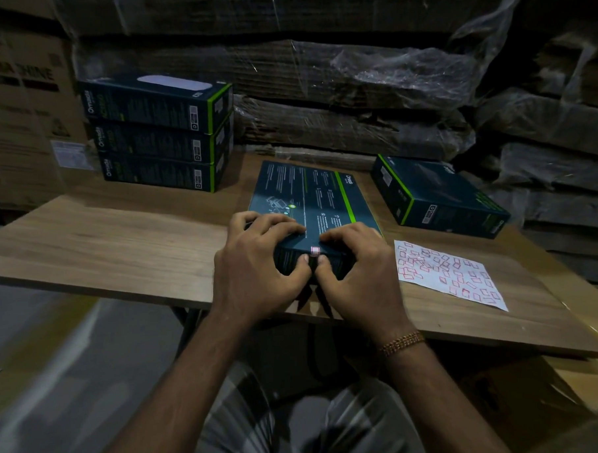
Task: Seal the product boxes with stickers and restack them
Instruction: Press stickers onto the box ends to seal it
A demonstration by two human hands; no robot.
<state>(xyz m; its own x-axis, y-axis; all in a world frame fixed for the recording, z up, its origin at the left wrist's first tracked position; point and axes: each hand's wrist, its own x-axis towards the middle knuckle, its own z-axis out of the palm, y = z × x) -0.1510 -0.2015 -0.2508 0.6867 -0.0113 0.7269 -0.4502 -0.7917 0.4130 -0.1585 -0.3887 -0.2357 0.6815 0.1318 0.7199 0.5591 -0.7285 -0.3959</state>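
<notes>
Left hand and right hand curl around the box, thumbs pressing a sticker between them; its printing is unreadable.

Both forearms are bare, with no sleeves in view. The right hand has a gold-coloured beaded bracelet at the wrist, in several rows. The left hand wears nothing. Below the bracelet, light striped fabric covers the lap.
</notes>
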